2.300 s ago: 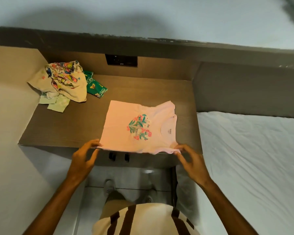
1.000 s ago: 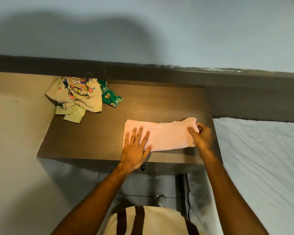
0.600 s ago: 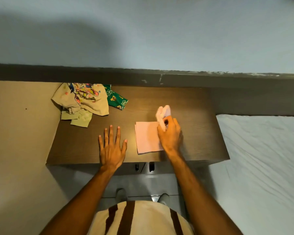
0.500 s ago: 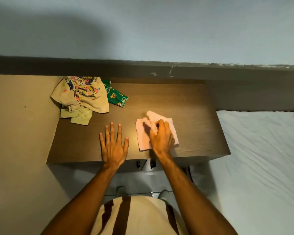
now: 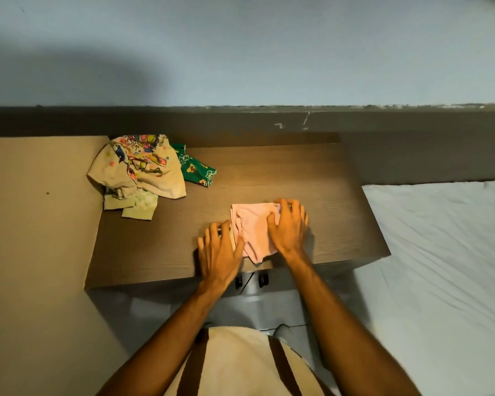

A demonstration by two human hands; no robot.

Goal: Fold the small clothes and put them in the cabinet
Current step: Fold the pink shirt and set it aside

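A small pink shirt, folded into a compact square, lies near the front edge of the brown wooden cabinet top. My left hand touches its left edge with fingers spread. My right hand rests flat on its right side, fingers apart. Neither hand grips the cloth. At the back left of the top sits an unfolded heap: a cream printed garment, a green printed one and a pale green one.
A bed with a white sheet lies to the right of the cabinet. A tan wall panel stands on the left. Two dark cabinet handles show under the front edge. A dark ledge runs behind.
The pink shirt went from spread flat to a long strip, then to a small square. My left hand has moved right from the bare wood to the shirt's edge; my right hand presses it.
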